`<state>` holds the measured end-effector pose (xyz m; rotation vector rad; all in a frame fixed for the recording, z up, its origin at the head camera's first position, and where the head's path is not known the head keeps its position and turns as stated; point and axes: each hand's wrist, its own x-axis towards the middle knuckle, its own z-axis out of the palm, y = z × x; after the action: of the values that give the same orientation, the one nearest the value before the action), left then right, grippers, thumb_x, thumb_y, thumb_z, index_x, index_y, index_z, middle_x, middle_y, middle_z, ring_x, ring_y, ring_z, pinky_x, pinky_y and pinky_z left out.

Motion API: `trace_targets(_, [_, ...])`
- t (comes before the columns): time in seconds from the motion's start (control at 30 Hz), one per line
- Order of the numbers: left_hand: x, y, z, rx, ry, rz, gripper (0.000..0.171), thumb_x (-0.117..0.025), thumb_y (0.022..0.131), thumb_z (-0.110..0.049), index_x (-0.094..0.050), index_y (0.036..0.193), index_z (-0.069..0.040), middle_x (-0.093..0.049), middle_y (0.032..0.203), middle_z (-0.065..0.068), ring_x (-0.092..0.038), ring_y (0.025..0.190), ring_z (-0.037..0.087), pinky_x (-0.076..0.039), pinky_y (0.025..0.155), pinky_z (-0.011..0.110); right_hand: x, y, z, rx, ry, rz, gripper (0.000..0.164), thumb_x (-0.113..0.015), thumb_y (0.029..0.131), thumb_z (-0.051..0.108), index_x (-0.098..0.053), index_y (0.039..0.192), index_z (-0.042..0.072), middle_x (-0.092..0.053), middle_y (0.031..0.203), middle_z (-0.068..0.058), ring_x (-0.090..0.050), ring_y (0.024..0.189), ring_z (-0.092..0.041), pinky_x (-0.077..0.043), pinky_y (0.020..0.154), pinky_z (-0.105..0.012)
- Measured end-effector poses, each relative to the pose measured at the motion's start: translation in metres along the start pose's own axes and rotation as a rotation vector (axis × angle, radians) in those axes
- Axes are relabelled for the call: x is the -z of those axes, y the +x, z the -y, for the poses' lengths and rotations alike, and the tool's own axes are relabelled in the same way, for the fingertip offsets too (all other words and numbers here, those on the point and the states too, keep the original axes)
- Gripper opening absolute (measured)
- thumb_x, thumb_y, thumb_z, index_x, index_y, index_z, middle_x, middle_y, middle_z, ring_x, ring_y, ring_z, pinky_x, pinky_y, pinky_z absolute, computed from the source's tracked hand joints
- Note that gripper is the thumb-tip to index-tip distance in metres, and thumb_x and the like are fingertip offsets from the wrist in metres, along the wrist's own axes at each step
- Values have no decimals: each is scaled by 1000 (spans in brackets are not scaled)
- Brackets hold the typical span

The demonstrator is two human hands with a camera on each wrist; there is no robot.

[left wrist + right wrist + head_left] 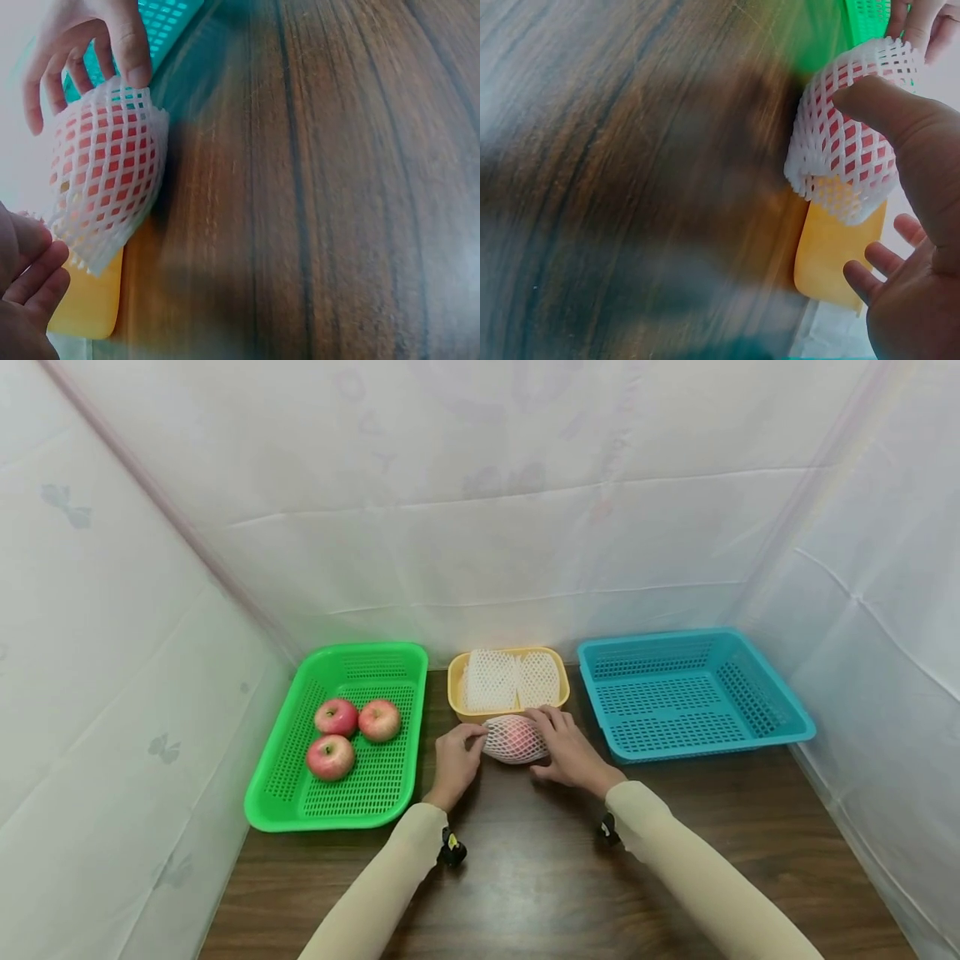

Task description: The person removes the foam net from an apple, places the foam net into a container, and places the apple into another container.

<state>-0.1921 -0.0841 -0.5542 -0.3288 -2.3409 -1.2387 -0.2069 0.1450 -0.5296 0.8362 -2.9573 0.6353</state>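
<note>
A red apple [521,737] sits inside a white foam net sleeve [105,161], just in front of the small yellow basket [468,714]. My left hand [456,764] pinches the left end of the sleeve between thumb and fingers. On the other side, my right hand [573,753] is spread around the sleeve's right end, its fingers apart and relaxed. In the right wrist view its thumb [874,105] lies across the netting, while the other fingers stand away from it. Netting covers the apple, whose red skin shows through the holes.
Three bare apples [335,718] lie in a green basket [258,793] at the left. Folded white foam sleeves [492,681] fill the yellow basket. A blue basket [697,747] stands at the right on the brown wooden table [540,877]. Pale sheets hang around the back and sides.
</note>
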Motion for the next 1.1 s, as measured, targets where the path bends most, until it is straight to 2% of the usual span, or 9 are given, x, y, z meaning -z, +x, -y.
trace_targets(0.3, [-7,4,-5,-5,-43,76,19,-76,78,6,-77,93,-6,-73,102,5,-70,93,19,-57,78,34,-1,-5,-7,-25,-19,3,101,-86,73,35,-24,151,21,-30,146,-9,-35,127,-31,-40,101,-51])
trace_targets(0.4, [-8,5,-8,-19,-47,115,22,-76,77,7,-76,96,-4,-73,103,7,-70,94,22,-57,77,38,-1,-6,-8,-30,-16,2,102,-87,72,35,-25,152,21,-30,147,-9,-36,126,-30,-40,101,-52])
trace_targets(0.5, [-10,5,-10,-29,-56,164,25,-76,76,7,-74,99,-2,-72,97,10,-69,90,26,-55,77,43,-1,-8,-9,-35,-20,7,103,-87,72,35,-24,152,20,-29,148,-10,-36,126,-31,-40,102,-52])
trace_targets(0.63, [-14,5,-12,-22,-55,223,36,-79,74,4,-71,108,-4,-71,98,10,-67,91,26,-54,83,43,-1,-10,-10,-36,-17,12,106,-87,71,36,-22,153,20,-27,150,-10,-35,127,-31,-39,103,-52])
trace_targets(0.83, [-20,5,-14,-7,-21,274,50,-85,71,-2,-66,117,-7,-68,115,9,-65,102,22,-53,89,38,-2,-13,-11,-35,-8,12,108,-88,71,35,-20,154,20,-26,150,-10,-33,130,-32,-38,105,-53])
trace_targets(0.93, [-22,5,-14,-30,-7,280,57,-88,68,-6,-64,120,-6,-63,125,10,-61,112,24,-50,95,37,-2,-14,-12,-43,-16,17,109,-87,71,35,-19,155,20,-26,151,-11,-33,130,-32,-39,104,-53])
trace_targets(1.1, [-27,4,-13,-71,-2,294,65,-90,67,-10,-60,125,-4,-58,129,11,-56,119,25,-46,100,38,-3,-15,-14,-48,-25,15,109,-87,71,34,-19,155,19,-25,151,-11,-33,131,-33,-39,104,-53])
